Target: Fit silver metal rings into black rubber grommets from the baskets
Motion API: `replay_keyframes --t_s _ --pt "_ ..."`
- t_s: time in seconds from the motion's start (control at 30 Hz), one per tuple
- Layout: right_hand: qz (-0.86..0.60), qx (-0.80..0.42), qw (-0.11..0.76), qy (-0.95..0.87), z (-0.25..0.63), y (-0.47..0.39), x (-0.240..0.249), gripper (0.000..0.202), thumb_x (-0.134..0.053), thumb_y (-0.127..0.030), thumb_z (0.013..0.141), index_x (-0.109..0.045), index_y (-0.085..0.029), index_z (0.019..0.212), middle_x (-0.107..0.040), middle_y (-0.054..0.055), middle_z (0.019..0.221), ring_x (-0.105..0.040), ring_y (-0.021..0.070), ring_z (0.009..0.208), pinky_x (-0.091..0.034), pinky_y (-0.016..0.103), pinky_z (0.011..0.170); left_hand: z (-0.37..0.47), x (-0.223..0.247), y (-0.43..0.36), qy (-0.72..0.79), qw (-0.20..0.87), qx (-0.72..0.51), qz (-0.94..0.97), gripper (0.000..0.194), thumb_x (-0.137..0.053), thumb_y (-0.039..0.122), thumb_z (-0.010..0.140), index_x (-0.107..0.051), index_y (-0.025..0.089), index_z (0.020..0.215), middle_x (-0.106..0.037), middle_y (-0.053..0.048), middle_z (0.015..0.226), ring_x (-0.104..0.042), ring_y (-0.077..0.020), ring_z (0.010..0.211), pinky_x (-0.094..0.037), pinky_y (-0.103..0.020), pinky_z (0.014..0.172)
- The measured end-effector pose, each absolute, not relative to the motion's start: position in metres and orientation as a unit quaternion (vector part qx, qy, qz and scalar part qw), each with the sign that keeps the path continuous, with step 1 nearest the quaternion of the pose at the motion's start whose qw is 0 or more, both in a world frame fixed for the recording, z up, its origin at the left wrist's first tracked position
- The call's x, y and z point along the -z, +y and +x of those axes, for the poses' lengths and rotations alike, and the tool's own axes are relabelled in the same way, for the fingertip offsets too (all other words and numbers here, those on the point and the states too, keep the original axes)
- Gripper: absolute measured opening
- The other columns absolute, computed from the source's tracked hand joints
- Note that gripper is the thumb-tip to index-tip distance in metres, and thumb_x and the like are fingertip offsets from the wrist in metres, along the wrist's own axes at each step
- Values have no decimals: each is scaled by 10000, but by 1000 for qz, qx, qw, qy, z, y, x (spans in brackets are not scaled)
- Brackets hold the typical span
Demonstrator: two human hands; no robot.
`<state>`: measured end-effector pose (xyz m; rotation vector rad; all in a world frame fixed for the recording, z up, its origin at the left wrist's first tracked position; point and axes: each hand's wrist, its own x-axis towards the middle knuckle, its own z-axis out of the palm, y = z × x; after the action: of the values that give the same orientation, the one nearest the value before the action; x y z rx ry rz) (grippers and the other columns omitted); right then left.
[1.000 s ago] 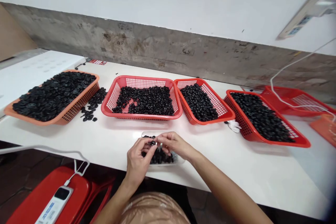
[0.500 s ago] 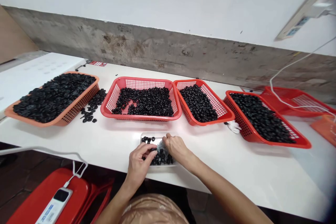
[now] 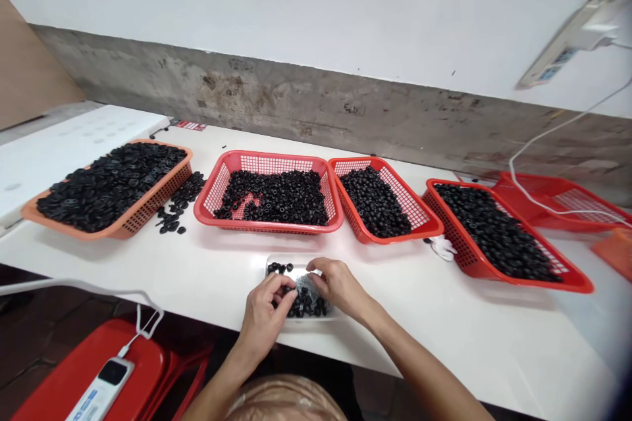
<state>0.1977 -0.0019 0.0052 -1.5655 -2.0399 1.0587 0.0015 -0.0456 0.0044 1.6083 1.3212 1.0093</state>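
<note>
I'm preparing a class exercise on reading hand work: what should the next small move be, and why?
Probably the right hand should pinch one of the small pale bits in the clear tray: that hand appears open with nothing visible in it, the bits lie close by, and the left hand seems to pinch a black piece.

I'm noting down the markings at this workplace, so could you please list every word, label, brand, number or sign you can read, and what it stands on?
No text is clear enough to quote.
White device on the red seat: blue lettering, too blurred to read.
Red-and-white label near the white table's back edge: too small to read.
</note>
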Motion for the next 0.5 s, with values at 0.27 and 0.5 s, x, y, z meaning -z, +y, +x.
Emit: replay_keyframes --t_s 0.27,0.5 --pt "-486 -610 356 -515 188 -15 -13 449 -619 -574 819 -624 -169 1011 -693 46 888 -472 53 407 -321 188 372 10 -11 -42 530 460 -392 595 241 -562 348 917 -700 198 1046 -715 -39 866 -621 -152 651 -494 -250 643" --pt "-448 -654 419 -443 183 -19 -11 417 -730 -516 758 -674 -167 980 -655 -2 770 -419 37 437 -306 187 426 19 -9 -41 531 417 -400 619 191 -581 334 912 -708 205 972 -722 -46 910 -625 -158 694 -483 -252 658"
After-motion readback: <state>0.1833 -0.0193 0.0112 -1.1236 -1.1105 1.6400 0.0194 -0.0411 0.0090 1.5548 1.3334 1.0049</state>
